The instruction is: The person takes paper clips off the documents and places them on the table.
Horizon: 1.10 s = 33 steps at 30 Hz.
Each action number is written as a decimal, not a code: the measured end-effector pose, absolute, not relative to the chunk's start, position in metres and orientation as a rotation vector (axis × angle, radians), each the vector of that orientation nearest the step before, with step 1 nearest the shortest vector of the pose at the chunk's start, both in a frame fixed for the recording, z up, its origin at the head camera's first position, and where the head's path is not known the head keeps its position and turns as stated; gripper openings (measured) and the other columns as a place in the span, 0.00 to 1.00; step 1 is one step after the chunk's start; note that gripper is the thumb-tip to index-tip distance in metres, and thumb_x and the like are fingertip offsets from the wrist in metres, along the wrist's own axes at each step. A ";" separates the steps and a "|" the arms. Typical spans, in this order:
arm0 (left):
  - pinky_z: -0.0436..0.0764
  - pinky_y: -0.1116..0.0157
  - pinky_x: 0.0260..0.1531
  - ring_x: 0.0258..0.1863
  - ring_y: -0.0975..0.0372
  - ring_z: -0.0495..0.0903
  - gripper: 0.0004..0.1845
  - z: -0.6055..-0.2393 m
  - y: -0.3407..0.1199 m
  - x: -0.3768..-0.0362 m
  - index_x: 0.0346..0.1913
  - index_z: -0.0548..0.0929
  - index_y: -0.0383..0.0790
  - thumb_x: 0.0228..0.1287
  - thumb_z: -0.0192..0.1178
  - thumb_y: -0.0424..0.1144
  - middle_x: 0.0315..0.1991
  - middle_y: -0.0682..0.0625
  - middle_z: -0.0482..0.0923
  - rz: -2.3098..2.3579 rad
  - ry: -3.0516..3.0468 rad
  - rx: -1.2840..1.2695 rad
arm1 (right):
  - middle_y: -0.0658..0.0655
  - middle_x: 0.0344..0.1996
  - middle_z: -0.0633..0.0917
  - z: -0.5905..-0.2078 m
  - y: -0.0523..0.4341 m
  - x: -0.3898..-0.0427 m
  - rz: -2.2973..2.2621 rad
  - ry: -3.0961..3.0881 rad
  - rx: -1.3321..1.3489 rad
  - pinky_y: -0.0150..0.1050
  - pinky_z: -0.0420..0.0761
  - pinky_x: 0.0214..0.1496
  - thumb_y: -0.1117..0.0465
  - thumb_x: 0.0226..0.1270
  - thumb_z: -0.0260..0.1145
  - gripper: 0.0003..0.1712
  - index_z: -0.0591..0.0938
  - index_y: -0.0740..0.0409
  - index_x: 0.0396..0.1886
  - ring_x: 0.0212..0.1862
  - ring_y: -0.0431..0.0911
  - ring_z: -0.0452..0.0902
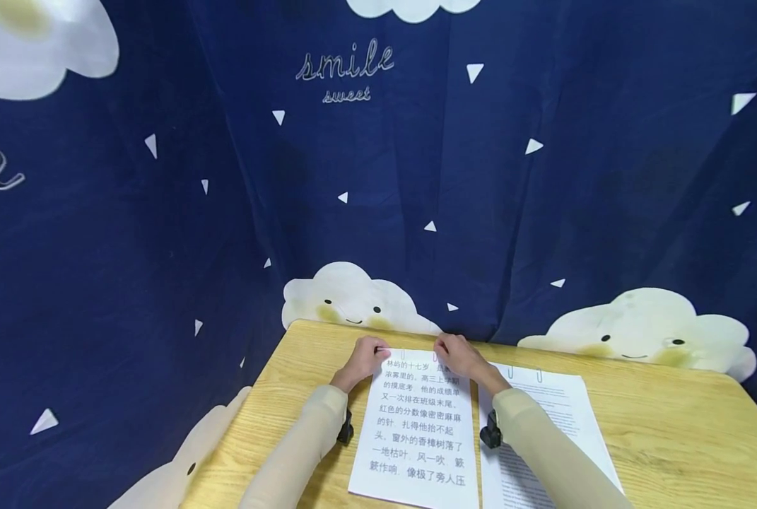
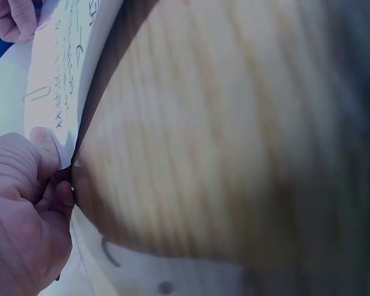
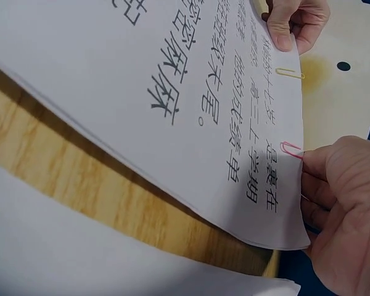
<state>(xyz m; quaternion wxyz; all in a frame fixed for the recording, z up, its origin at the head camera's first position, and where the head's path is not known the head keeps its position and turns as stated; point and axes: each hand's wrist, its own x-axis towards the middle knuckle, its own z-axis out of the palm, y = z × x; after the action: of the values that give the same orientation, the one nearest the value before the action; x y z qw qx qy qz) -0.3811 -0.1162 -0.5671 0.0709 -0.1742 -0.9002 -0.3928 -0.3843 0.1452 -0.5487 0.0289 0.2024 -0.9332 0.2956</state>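
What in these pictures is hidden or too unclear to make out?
- Head view: small print on the right-hand sheets is too small to read; the right sleeve covers part.
- Left wrist view: the table is blurred; the left hand hides the paper corner it pinches.
- Right wrist view: the right hand covers part of the pink paper clip; the printed sheet is cut off by the frame edges.

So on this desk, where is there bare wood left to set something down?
Bare table lies right of the second paper stack, out to the right edge, and a narrower strip left of the left hand, toward the near-left corner. The middle is crowded: both hands, the right hand included, pinch the top edge of the printed sheet.
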 end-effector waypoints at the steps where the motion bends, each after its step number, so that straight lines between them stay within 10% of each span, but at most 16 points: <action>1: 0.78 0.69 0.32 0.30 0.63 0.80 0.05 -0.567 -0.116 -0.382 0.35 0.90 0.31 0.68 0.66 0.24 0.32 0.43 0.89 -1.179 -2.706 -0.535 | 0.48 0.22 0.74 -0.548 0.145 -0.384 0.915 -2.880 0.618 0.38 0.71 0.34 0.64 0.78 0.60 0.10 0.79 0.54 0.32 0.26 0.41 0.70; 33: 0.75 0.70 0.31 0.29 0.62 0.78 0.06 -0.559 -0.116 -0.377 0.34 0.90 0.32 0.67 0.65 0.23 0.32 0.44 0.88 -1.181 -2.726 -0.518 | 0.50 0.27 0.78 -0.537 0.139 -0.377 0.913 -2.896 0.555 0.41 0.75 0.37 0.63 0.81 0.56 0.08 0.79 0.57 0.38 0.29 0.43 0.72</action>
<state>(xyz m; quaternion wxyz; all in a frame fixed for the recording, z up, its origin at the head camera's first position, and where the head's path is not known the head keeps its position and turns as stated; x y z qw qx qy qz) -0.3773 -0.1164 -0.5593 0.0627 -0.1714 -0.9022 -0.3909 -0.3771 0.1390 -0.5366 0.0273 0.1798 -0.9378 0.2956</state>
